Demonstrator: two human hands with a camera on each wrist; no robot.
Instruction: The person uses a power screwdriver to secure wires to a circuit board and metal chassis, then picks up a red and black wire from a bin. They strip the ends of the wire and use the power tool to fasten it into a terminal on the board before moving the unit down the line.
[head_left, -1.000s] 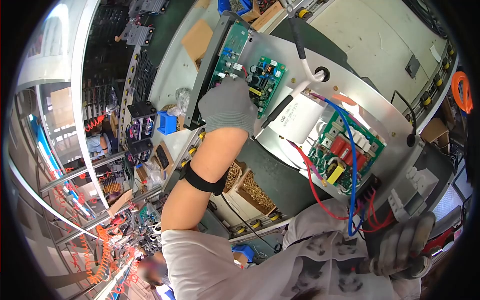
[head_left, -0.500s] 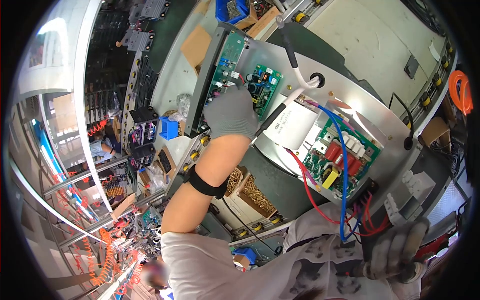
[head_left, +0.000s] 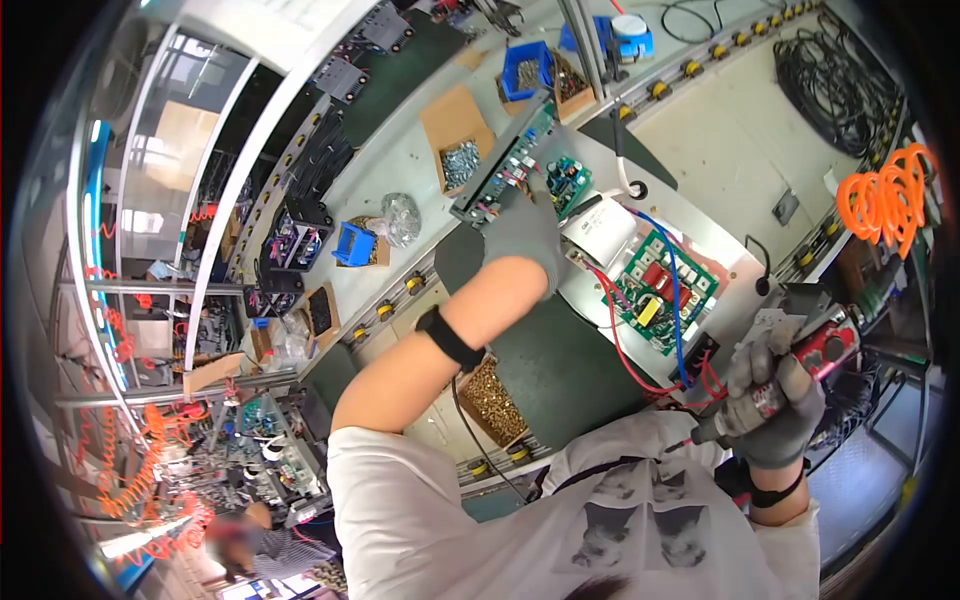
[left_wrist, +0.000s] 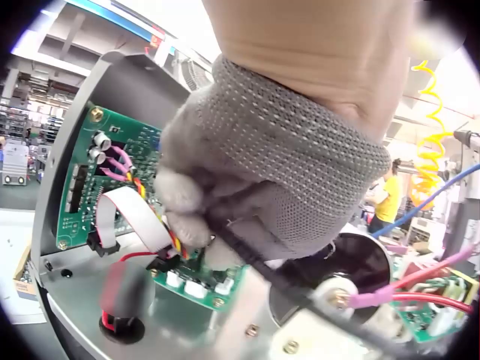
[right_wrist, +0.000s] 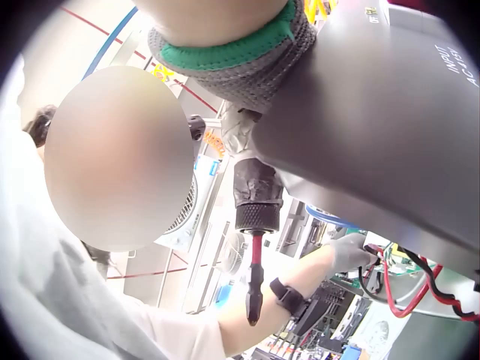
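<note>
My gloved left hand [head_left: 522,240] reaches into an open metal chassis [head_left: 715,235], beside a small green circuit board [head_left: 570,182]. In the left wrist view its fingers curl down at that board near a white ribbon cable [left_wrist: 126,214] and twisted wires; I cannot tell what they hold. A dark sleeved cable [left_wrist: 300,296] crosses in front of them. My gloved right hand [head_left: 775,415] grips a red power screwdriver [head_left: 828,350] at the chassis's near right end. Its bit [right_wrist: 256,289] points down in the right wrist view.
A white capacitor [head_left: 598,238] and a larger circuit board [head_left: 668,290] sit in the chassis, with blue and red wires looping out. Boxes of screws [head_left: 461,165] and brass parts [head_left: 495,405] stand around. An orange coiled hose [head_left: 885,200] hangs at right.
My right hand has risen from low right with the power screwdriver, up beside the chassis. The head view has shifted; my left hand stays at the small board.
</note>
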